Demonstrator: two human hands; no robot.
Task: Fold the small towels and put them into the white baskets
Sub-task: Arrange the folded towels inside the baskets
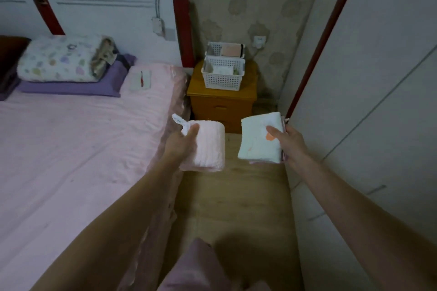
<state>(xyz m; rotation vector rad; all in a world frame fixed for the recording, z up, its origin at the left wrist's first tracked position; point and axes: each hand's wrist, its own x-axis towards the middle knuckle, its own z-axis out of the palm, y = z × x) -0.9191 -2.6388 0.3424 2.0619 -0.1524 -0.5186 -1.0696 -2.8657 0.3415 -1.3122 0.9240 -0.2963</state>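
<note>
Holding folded towels — left hand (pixel 181 143) pink towel (pixel 208 146), right hand (pixel 289 143) white towel (pixel 257 142)

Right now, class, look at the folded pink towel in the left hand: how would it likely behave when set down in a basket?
The pink towel looks soft and probably light: the left hand holds it alone. Its folded edge bulges round, so it may spring open once released. The loop at its corner dangles, so it is likely floppy.

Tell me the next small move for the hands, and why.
Probably carry both bundles forward to the white perforated plastic baskets on the orange wooden nightstand: the left hand grips a folded pink towel, the right hand a folded white towel, both short of the baskets.
</note>
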